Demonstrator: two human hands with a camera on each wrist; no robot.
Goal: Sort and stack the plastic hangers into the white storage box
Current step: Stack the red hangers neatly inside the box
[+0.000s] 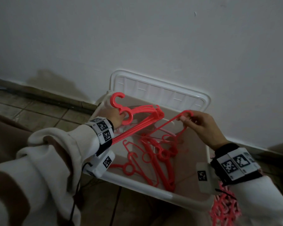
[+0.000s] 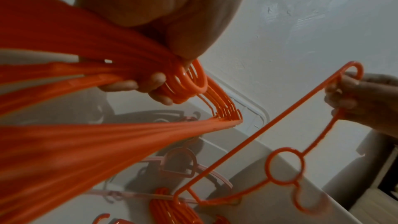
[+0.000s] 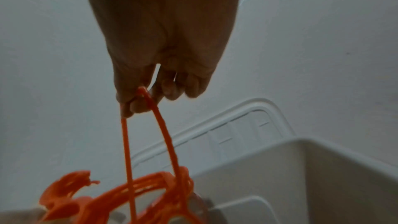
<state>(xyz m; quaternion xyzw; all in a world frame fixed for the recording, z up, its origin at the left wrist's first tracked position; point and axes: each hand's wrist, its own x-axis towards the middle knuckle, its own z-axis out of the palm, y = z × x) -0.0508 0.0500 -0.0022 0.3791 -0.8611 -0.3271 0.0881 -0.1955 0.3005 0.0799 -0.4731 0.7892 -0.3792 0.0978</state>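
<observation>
My left hand (image 1: 115,117) grips a bundle of several red plastic hangers (image 1: 137,119) by their rings (image 2: 187,83), held above the left side of the white storage box (image 1: 137,185). My right hand (image 1: 196,123) pinches the curved end of a single red hanger (image 1: 175,119) over the box's right side; that single hanger (image 2: 258,135) slants down with its ring and hook low. The right wrist view shows thumb and fingers pinching the hanger's end (image 3: 142,94). More loose red hangers (image 1: 153,157) lie tangled on the box floor.
The box's white lid (image 1: 162,88) leans against the white wall behind the box. A heap of red hangers (image 1: 224,209) lies outside the box at the lower right. Tiled floor and a dark skirting strip (image 1: 39,95) run to the left.
</observation>
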